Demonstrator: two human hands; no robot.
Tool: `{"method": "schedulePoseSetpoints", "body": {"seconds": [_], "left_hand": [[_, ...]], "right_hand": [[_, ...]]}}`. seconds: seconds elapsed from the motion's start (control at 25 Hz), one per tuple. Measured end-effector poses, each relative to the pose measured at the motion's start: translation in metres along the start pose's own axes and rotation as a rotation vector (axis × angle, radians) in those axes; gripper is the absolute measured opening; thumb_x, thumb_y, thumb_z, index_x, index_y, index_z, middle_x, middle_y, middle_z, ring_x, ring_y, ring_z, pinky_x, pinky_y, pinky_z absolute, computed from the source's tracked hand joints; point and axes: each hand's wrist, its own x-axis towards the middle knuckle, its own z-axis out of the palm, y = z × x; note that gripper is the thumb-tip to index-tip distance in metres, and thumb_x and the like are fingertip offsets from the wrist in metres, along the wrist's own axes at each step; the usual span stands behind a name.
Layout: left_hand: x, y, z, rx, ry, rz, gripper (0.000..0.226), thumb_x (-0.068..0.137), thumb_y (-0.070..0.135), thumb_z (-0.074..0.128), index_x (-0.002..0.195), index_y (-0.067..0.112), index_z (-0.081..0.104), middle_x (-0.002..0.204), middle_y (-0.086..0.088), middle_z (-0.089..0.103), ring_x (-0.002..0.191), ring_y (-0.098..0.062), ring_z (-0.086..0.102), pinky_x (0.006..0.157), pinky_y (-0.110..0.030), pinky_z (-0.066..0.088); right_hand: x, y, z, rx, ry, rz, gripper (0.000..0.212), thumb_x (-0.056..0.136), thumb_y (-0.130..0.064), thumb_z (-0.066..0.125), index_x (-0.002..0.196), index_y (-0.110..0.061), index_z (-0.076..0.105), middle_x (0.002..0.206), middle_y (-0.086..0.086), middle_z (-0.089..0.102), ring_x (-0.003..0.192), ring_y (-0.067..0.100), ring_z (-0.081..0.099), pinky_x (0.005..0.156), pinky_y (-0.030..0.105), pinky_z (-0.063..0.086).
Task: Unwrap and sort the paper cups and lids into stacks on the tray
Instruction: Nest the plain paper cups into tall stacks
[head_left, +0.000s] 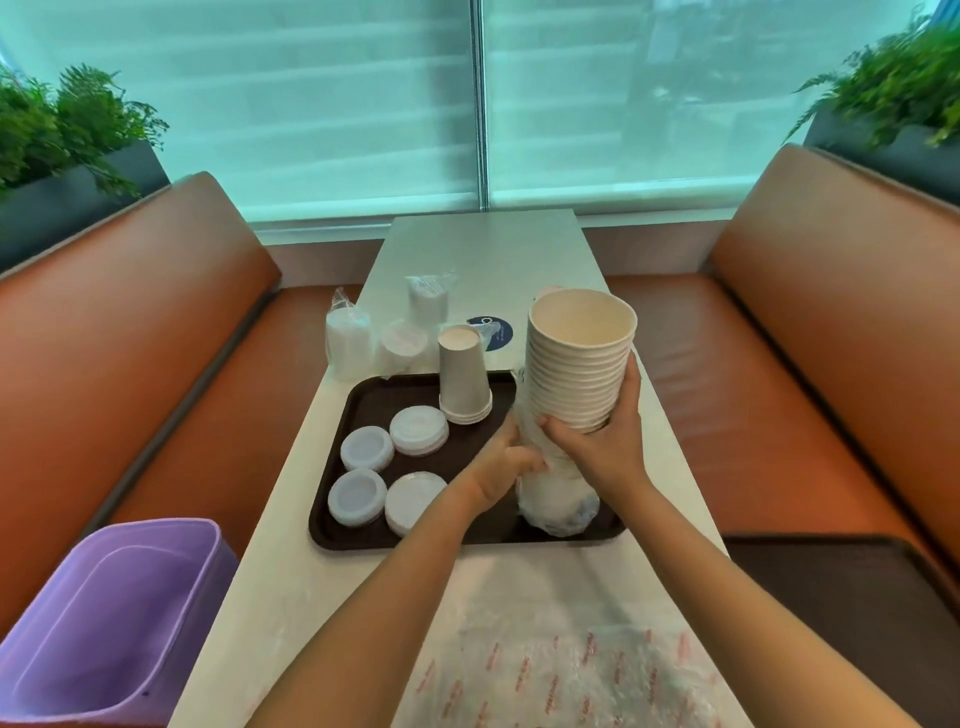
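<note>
Right hand (605, 436) wraps around the base of a tall stack of paper cups (579, 364), mouths up, above the dark tray's (363, 535) right side. Left hand (501, 467) pinches the clear plastic wrapper (558, 501) bunched under the stack, its lower end touching the tray.
</note>
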Motion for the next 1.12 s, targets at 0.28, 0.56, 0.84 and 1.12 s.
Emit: {"method": "schedulePoseSetpoints", "body": {"seconds": [0.28,0.56,0.84,1.12], "left_hand": [[0.062,0.040,-0.075,0.677,0.636,0.027,0.075,0.082,0.029,0.068,0.145,0.026,0.027,0.150,-0.009,0.018,0.134,-0.031,0.030,0.106,-0.037,0.031],[0.119,0.031,-0.111,0.804,0.319,-0.146,0.071,0.082,0.033,0.067,0.144,0.027,0.033,0.149,-0.010,0.025,0.135,-0.030,0.033,0.106,-0.036,0.031],[0.077,0.010,-0.057,0.880,0.304,-0.017,0.068,0.080,0.038,0.066,0.140,0.030,0.036,0.144,-0.004,0.038,0.124,-0.026,0.047,0.092,-0.033,0.040],[0.028,0.038,-0.048,0.584,0.509,0.070,0.061,0.092,0.030,0.056,0.146,0.024,0.028,0.155,-0.004,0.019,0.141,-0.025,0.021,0.109,-0.028,0.019]], "right_hand": [[0.003,-0.001,-0.002,-0.024,0.027,0.050,0.102,0.049,-0.046,0.075,0.137,-0.030,0.026,0.121,-0.032,0.042,0.106,-0.024,0.044,0.082,-0.002,0.035],[0.004,0.010,0.000,-0.047,0.074,0.074,0.105,0.049,-0.044,0.077,0.139,-0.019,0.029,0.125,-0.019,0.049,0.111,-0.009,0.050,0.090,0.011,0.041],[0.004,0.013,0.003,-0.043,0.103,0.076,0.100,0.050,-0.042,0.076,0.137,-0.022,0.031,0.124,-0.021,0.049,0.110,-0.011,0.050,0.087,0.007,0.040],[-0.007,0.009,0.003,-0.074,0.058,0.102,0.095,0.056,-0.049,0.073,0.137,-0.029,0.027,0.128,-0.012,0.048,0.114,-0.014,0.046,0.092,0.007,0.038]]}}
